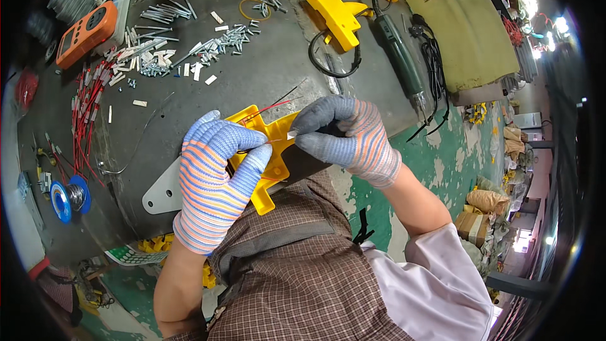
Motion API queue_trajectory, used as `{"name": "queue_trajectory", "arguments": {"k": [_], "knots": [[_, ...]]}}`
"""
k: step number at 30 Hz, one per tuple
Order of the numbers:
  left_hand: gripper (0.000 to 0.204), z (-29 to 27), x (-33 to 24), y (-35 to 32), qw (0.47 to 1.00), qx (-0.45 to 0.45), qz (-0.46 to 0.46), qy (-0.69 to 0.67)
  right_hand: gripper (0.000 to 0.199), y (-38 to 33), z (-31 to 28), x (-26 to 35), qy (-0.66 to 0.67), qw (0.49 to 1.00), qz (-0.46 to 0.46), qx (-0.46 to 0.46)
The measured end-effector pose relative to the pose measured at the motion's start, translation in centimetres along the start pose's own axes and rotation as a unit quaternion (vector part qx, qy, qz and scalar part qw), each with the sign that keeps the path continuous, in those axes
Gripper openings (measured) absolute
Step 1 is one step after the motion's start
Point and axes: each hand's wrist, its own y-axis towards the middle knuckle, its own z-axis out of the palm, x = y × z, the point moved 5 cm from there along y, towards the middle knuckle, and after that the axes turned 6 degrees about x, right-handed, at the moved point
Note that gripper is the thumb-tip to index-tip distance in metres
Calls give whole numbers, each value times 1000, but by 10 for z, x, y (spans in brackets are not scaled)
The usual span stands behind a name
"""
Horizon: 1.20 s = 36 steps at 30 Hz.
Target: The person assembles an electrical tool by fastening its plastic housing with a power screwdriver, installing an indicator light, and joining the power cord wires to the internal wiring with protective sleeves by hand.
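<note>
A yellow plastic housing (273, 167) with its hollow side up lies in front of me, at the table's near edge. My left hand (221, 167), in a striped knit glove, is closed over its left side. Thumb and forefinger pinch a thin wire (275, 141), whose tip pokes out to the right. Just right of it, my gloved right hand (341, 132) pinches a small white piece (291, 134), too small to make out fully. The two fingertips are close but apart. Red and black leads (278, 105) stick out beyond the housing's far side.
Bolts and white strips (189, 50) lie scattered at the far left, near an orange meter (87, 35) and red wires (85, 113). A solder spool (69, 199) is at left, a metal plate (163, 194) beside my left hand. Another yellow housing (334, 19) and green electric screwdriver (399, 57) lie beyond.
</note>
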Motion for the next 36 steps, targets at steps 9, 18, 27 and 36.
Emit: {"name": "queue_trajectory", "arguments": {"k": [9,18,27,36], "knots": [[13,-3,1,-2,1000,0,7,4,19,4,5,3,-59,997,-37,-17],[14,-1,0,0,1000,10,19,19,19,5,6,6,-57,998,-40,-5],[14,-1,0,0,1000,16,13,24,18,8,13,26,-181,979,-85,31],[13,-3,0,0,999,14,21,24,18,15,14,31,-201,971,-93,86]]}}
